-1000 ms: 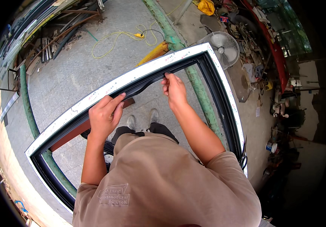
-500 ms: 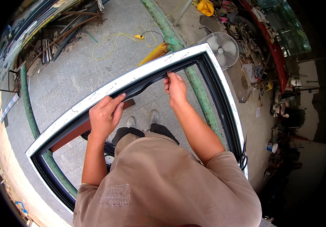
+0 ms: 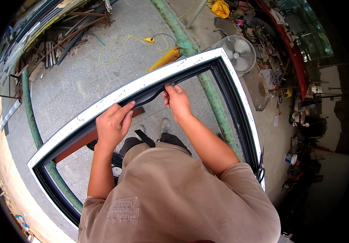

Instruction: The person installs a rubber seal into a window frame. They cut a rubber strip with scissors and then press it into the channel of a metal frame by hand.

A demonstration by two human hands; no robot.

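Observation:
A large window-like frame (image 3: 117,95) with white printed film on its face and black inner channels lies across in front of me. Along its far bar, a loose bend of black rubber seal strip (image 3: 153,97) sags out between my hands. My left hand (image 3: 113,122) has thumb and fingers pinched at the strip's left part, against the bar. My right hand (image 3: 178,102) pinches the strip farther right, at the channel's edge. The fingertips hide the exact contact. Black-handled scissors (image 3: 260,173) rest on the frame's right bar.
Green pipes (image 3: 213,95) run beneath the frame. A round fan (image 3: 239,54) stands past the far right corner. A yellow cord (image 3: 119,45) lies on the floor beyond. Scrap strips (image 3: 51,54) lie far left; clutter lines the right. A reddish-brown bar (image 3: 77,143) lies below the frame.
My right hand has moved left along the far bar, closer to my left hand. The loose bend of strip is now shorter and steeper. My left hand has hardly moved.

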